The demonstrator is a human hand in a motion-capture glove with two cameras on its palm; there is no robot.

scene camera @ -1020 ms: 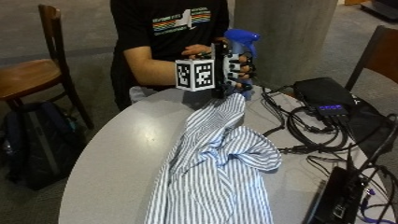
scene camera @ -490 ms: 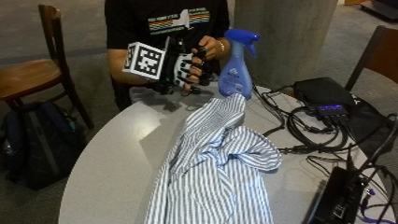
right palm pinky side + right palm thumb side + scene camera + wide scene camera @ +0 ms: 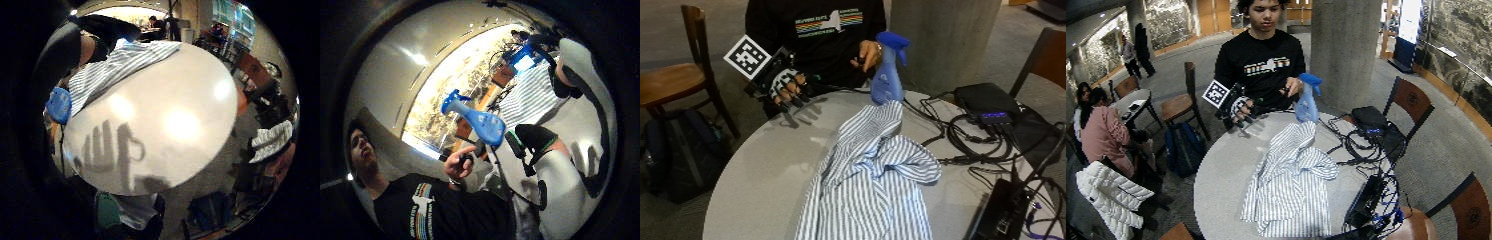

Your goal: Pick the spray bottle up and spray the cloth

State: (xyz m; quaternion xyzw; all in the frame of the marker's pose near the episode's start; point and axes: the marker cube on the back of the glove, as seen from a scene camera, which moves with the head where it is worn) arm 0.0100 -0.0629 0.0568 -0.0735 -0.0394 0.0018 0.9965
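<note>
Risk first: I read the bottle (image 3: 887,70) as the weak point, since it stands upright at the table's (image 3: 766,170) far edge, steadied only by the bare hand (image 3: 868,52) near its neck, while my gloved right hand (image 3: 783,85) hovers well apart from it, over the table's edge, holding nothing. Fingers (image 3: 794,92) hang relaxed and slightly bent, pointing down at the table. If I reach across carelessly I could knock the bottle over toward the cables (image 3: 959,135) and black box (image 3: 986,102) beside it, or off the edge. Bottle's long axis is vertical; the blue spray head sits on top, with its nozzle seemingly pointing toward the black box, not down at the cloth (image 3: 873,180). Spraying from that pose would, in my judgement, miss the cloth and wet the electronics, so the nozzle needs turning first. Cloth is a striped shirt lying crumpled along the table, its near tip just beside the bottle's base.
</note>
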